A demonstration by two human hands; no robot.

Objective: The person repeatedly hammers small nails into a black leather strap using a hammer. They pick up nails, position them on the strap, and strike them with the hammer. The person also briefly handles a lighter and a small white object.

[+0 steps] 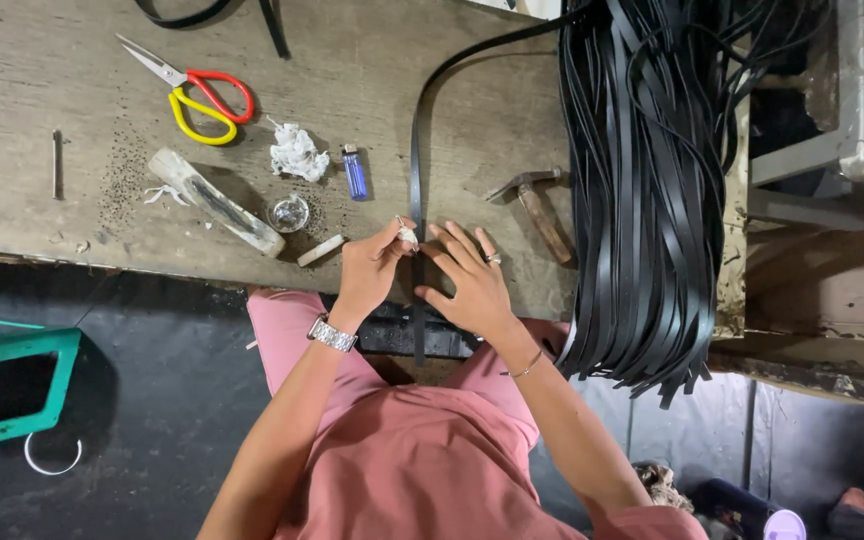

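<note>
My left hand (pixel 372 268), with a metal watch on the wrist, is pinched on a small white piece (pixel 408 235) and holds it against a single black strap (pixel 417 160). That strap runs along the worn wooden bench (pixel 32 70) toward me and hangs over its front edge. My right hand (pixel 470 282), wearing a ring and a thin bracelet, lies with fingers spread beside the strap, pressing on it near the bench edge.
A thick bundle of black straps (pixel 642 200) drapes over the bench at right, with a hammer (pixel 537 208) beside it. Red-and-yellow scissors (pixel 200 98), a white wad (pixel 297 152), a blue lighter (pixel 354 173), a small glass dish (pixel 289 212) and a long whitish bar (pixel 217 205) lie left. A green stool (pixel 12 390) stands below left.
</note>
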